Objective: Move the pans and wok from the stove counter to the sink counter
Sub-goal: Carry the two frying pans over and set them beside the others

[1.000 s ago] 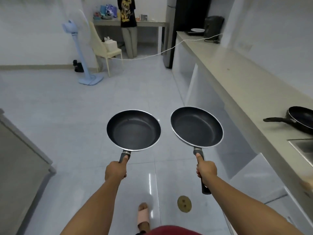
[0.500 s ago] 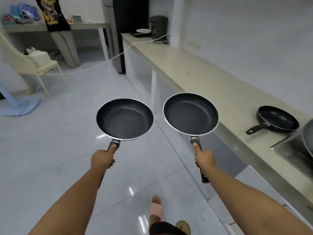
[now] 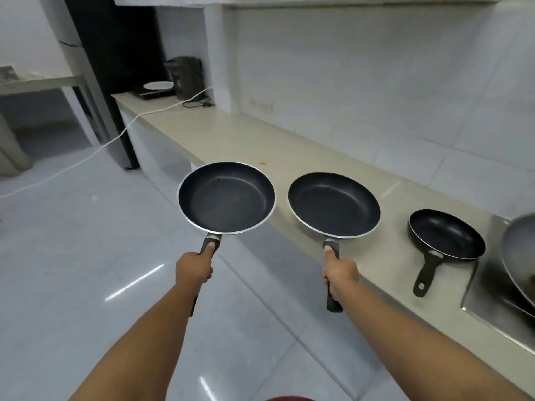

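A: Carrying? Left hand (image 3: 193,269), right hand (image 3: 340,272) each closed on one round black nonstick pan (image 3: 226,197), (image 3: 333,204), mid-frame.
B: Delivered: small black pan (image 3: 447,234) on beige counter (image 3: 231,134), right. Two unplaced.

Both hands grip pan handles: the left hand (image 3: 193,269) holds one pan (image 3: 226,197), the right hand (image 3: 340,272) another (image 3: 333,204), beside the desk (image 3: 289,151).
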